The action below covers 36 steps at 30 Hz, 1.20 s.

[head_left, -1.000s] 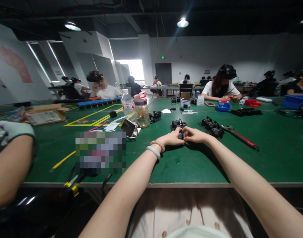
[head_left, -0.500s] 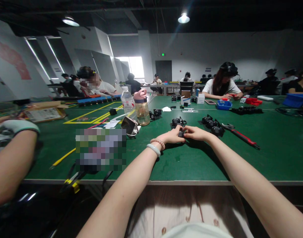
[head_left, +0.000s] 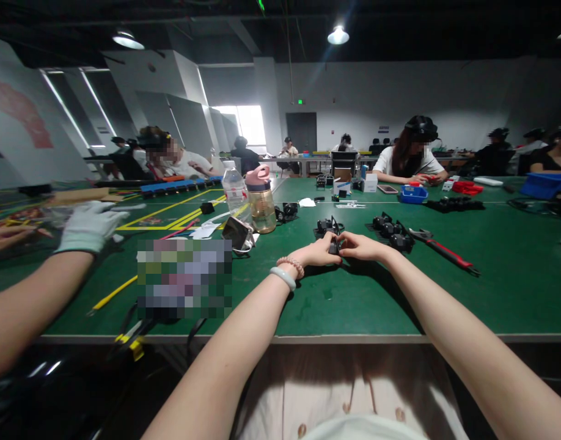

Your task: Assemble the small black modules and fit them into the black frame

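Observation:
Both my hands meet over the green table (head_left: 354, 302), closed on a small black part (head_left: 334, 245) whose exact kind I cannot make out. My left hand (head_left: 321, 252) grips it from the left, a beaded bracelet and a pale bangle on that wrist. From the right, the fingertips of my right hand (head_left: 360, 246) pinch the same part. Just beyond my fingers lies a black assembly (head_left: 326, 226), partly covered by them. More black assemblies (head_left: 393, 231) sit to the right of my right hand, beside an adjustable wrench (head_left: 445, 252) with red and black handles.
A co-worker's gloved hand (head_left: 88, 227) is over the table at left. A pink-lidded bottle (head_left: 262, 208), a clear bottle (head_left: 234, 189) and a dark-screened device (head_left: 238, 233) stand left of my hands. Farther back are a blue bin (head_left: 413, 194) and a phone (head_left: 387, 189).
The co-worker's gloved hand at left has moved right and farther into view. My own hands keep nearly the same pose on the black part.

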### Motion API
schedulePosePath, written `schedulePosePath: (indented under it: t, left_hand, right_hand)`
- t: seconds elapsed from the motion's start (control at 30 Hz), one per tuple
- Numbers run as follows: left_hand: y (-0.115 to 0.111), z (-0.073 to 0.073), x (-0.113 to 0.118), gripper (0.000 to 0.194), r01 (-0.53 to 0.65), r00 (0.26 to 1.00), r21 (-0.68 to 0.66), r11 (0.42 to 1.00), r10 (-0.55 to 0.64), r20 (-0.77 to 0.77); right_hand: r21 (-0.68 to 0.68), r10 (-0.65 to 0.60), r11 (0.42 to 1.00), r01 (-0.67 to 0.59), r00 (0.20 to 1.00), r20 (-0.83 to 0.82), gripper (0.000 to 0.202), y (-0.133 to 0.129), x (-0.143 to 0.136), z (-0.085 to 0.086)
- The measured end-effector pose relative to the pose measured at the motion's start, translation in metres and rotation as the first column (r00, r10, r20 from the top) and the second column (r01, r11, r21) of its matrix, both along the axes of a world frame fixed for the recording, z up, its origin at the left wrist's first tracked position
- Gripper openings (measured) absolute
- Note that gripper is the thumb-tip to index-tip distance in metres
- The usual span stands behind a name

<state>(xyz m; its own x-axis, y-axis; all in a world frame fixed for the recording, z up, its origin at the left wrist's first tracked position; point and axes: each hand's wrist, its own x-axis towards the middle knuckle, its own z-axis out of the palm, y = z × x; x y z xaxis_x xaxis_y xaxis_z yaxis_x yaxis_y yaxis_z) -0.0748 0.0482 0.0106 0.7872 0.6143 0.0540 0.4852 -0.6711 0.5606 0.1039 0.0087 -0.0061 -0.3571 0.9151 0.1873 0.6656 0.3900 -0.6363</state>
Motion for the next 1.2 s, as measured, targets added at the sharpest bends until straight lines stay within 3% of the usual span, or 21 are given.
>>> schedulePosePath:
  t: [0.3, 0.6, 1.2]
  left_hand:
    - [0.001, 0.0, -0.002, 0.062, 0.052, 0.999, 0.018, 0.998, -0.053, 0.013]
    - [-0.006, 0.005, -0.001, 0.058, 0.021, 0.997, -0.021, 1.0, -0.02, 0.074]
    - [-0.007, 0.006, 0.0, 0.058, -0.013, 1.0, -0.022, 1.0, 0.013, 0.012]
  right_hand:
    - [0.028, 0.049, 0.998, -0.049, 0.999, -0.014, 0.042, -0.002, -0.002, 0.001]
    - [0.022, 0.012, 1.0, -0.013, 0.999, 0.034, 0.04, -0.002, -0.003, 0.002]
    - [0.009, -0.015, 1.0, 0.015, 0.999, 0.042, 0.037, -0.004, -0.002, 0.004]
